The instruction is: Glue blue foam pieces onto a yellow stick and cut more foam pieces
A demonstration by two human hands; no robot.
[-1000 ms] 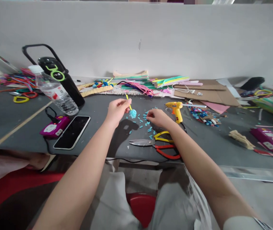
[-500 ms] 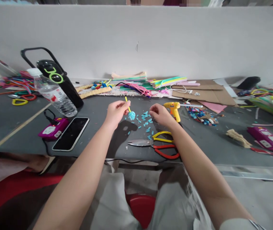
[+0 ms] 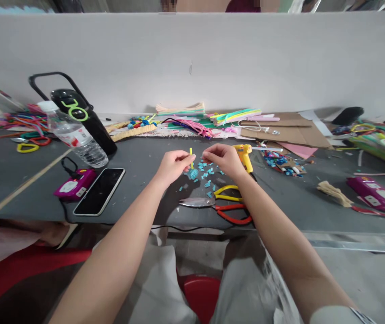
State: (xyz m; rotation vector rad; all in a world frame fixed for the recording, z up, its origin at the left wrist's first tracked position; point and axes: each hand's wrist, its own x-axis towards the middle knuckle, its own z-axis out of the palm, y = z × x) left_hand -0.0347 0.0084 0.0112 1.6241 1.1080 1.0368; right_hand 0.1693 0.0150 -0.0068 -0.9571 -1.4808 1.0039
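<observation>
Between the thumb and fingers of my left hand [image 3: 178, 165] is a thin yellow stick [image 3: 191, 155], held nearly upright. A round cluster of blue pieces [image 3: 193, 173] sits at its lower end. My right hand [image 3: 222, 158] is close by on the right, its thumb and forefinger pinched together; whatever is in the pinch is too small to make out. Small blue pieces [image 3: 207, 183] lie scattered on the grey table [image 3: 138, 180] below both hands. Scissors [image 3: 197, 202] with yellow and red handles rest in front of them, partly under my right forearm.
A yellow glue gun [image 3: 245, 156] lies just beyond my right hand. On the left are a phone [image 3: 99, 191], a purple power strip [image 3: 75, 184], a water bottle [image 3: 79, 137] and a black flask [image 3: 92, 123]. Bundled colored stems [image 3: 236, 116] and cardboard [image 3: 287, 128] line the wall.
My left hand has moved right with the yellow stick and its blue cluster. My right hand has shifted slightly left, so the two hands are nearer each other.
</observation>
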